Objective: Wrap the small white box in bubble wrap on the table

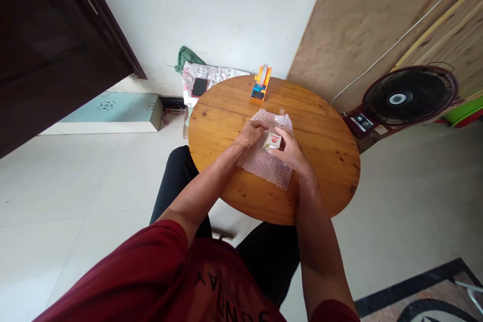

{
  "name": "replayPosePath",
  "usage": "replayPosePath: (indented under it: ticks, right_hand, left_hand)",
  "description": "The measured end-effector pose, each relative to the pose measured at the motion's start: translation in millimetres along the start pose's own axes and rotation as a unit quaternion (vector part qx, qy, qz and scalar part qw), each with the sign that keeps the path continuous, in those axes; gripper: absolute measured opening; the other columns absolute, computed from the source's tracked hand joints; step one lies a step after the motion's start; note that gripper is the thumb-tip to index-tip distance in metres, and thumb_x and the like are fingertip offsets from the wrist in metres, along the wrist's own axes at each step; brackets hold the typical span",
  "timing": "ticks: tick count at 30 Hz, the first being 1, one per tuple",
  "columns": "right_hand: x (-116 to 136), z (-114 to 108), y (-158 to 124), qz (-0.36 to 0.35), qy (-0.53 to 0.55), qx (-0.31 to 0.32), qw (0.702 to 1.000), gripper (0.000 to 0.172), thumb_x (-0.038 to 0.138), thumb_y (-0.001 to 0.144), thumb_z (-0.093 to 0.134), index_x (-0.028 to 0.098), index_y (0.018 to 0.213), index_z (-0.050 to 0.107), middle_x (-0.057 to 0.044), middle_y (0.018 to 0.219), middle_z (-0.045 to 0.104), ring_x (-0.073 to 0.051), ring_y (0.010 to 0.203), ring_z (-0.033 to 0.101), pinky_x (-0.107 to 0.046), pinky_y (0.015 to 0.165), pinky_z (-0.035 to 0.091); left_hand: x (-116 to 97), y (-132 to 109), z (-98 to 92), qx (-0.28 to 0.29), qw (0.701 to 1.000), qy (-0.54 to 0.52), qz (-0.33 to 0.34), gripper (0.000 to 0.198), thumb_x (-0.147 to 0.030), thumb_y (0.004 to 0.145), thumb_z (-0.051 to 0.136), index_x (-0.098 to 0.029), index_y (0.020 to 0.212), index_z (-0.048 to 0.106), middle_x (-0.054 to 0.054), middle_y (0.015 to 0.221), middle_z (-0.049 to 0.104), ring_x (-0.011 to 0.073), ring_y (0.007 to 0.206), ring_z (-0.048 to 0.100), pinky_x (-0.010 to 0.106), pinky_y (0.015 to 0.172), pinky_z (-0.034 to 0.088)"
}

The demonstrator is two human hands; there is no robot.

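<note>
A small pale box (273,141) with a red mark on its top sits over a sheet of bubble wrap (269,167) on the round wooden table (324,156). My right hand (292,152) grips this box from the right, with thumb and fingers on its sides. Just left of the box, my left hand (252,133) rests over the left part of the wrap. Its fingers are curled together, and whatever they may pinch is hidden. Small clear strips of tape (279,118) show at the wrap's far edge.
An orange and blue tape dispenser (260,84) stands near the table's far edge. Beyond the table's left side, a phone (199,87) lies on a printed white sack (217,74). To the right is a dark fan (409,95). A white wall (226,10) rises behind.
</note>
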State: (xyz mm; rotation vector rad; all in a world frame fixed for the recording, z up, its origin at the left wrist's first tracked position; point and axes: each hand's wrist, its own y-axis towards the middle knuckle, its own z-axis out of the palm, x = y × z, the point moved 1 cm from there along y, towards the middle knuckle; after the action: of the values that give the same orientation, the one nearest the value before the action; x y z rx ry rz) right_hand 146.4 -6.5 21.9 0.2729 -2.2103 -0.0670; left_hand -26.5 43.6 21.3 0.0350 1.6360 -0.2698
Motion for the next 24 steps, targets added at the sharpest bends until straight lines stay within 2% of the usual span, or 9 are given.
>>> replayPosePath:
  ticks: [6, 10, 15, 24]
  right_hand:
    - [6.5, -1.2, 0.2, 0.025, -0.045, 0.008, 0.999, 0.051, 0.030, 0.071, 0.071, 0.028, 0.122, 0.067, -0.003, 0.102, 0.075, -0.029, 0.094, 0.070, -0.047, 0.089, 0.055]
    - [11.7, 0.2, -0.1, 0.022, -0.063, 0.008, 0.998, 0.041, 0.031, 0.071, 0.071, 0.031, 0.112, 0.068, -0.001, 0.098, 0.074, -0.027, 0.090, 0.068, -0.044, 0.084, 0.056]
    - [14.8, -0.1, -1.8, 0.021, -0.073, 0.015, 0.997, 0.040, 0.033, 0.072, 0.071, 0.029, 0.111, 0.066, -0.001, 0.096, 0.073, -0.026, 0.088, 0.068, -0.042, 0.081, 0.055]
    - [9.2, -1.1, -0.3, 0.015, -0.070, 0.028, 0.997, 0.043, 0.030, 0.071, 0.070, 0.029, 0.113, 0.064, 0.000, 0.096, 0.072, -0.025, 0.088, 0.067, -0.040, 0.080, 0.055]
  left_hand:
    - [-1.3, -0.1, -1.8, -0.005, 1.000, 0.001, -0.009, 0.027, -0.008, 0.078, 0.046, -0.013, 0.089, 0.070, -0.003, 0.061, 0.056, 0.0093, 0.055, 0.044, 0.022, 0.059, 0.039]
    - [-8.0, -5.9, -2.4, -0.009, 1.000, 0.009, -0.011, 0.025, -0.008, 0.078, 0.047, -0.013, 0.087, 0.071, -0.003, 0.061, 0.057, 0.0093, 0.056, 0.045, 0.022, 0.061, 0.040]
    - [-12.0, -10.4, -1.9, -0.012, 1.000, 0.015, -0.015, 0.026, -0.005, 0.076, 0.047, -0.014, 0.084, 0.070, -0.003, 0.062, 0.059, 0.0097, 0.057, 0.047, 0.022, 0.060, 0.039]
    - [-11.3, -9.7, -1.2, -0.013, 1.000, 0.012, -0.019, 0.023, -0.006, 0.077, 0.050, -0.013, 0.084, 0.071, -0.002, 0.061, 0.058, 0.0112, 0.063, 0.053, 0.022, 0.070, 0.045]
